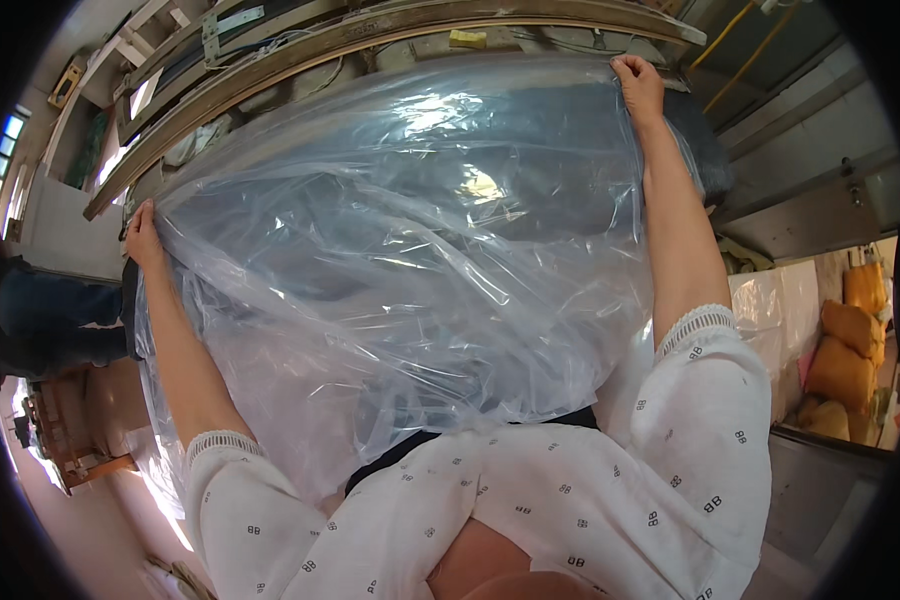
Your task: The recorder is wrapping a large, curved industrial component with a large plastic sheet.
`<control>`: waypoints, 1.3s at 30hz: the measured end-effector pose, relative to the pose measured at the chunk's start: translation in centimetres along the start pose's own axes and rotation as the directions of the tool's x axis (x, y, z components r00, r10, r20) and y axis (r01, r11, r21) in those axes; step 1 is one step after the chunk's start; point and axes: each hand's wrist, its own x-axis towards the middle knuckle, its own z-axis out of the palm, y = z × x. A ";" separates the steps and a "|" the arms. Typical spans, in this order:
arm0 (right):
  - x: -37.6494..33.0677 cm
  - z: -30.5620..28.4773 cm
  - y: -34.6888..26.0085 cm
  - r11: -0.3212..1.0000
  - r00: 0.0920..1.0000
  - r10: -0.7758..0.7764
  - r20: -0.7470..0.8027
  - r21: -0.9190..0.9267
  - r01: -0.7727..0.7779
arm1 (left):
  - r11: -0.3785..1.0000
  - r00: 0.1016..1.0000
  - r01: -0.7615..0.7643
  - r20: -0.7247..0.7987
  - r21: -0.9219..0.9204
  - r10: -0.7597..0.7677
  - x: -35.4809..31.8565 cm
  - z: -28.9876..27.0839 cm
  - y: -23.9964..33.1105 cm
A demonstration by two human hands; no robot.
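A large clear plastic sheet [400, 250] is stretched wide in front of me, creased and shiny, its near part hanging against my body. My left hand [144, 236] pinches its far left corner. Well out to the far right, my right hand [640, 88] grips the other upper corner with the fingers closed. Both arms are held straight out and apart. Beneath the film a dark, bluish-grey surface [560, 120] shows through; what it is made of cannot be made out.
Long wooden beams [300, 75] run across the far side, with a small yellow block [467, 39] beside them. At the left stands another person's dark-trousered legs [60, 305]. Orange-yellow bundles [845, 350] are stacked at the right, near a grey metal cabinet [800, 190].
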 end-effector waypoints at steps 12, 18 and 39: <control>0.4 1.1 -1.3 0.936 0.982 0.020 -0.188 -0.343 -0.084 | 0.893 0.994 0.075 -0.103 0.444 -0.032 1.8 -0.3 -0.5; 0.4 2.1 -3.7 0.989 0.972 0.091 -0.215 -0.094 -0.113 | 0.998 1.000 -0.006 -0.018 -0.057 0.005 5.8 -7.5 -10.3; -2.6 -7.6 -3.5 0.635 0.837 0.351 0.419 0.551 -0.542 | 0.997 0.994 0.073 0.085 0.010 -0.073 -2.8 -11.9 5.5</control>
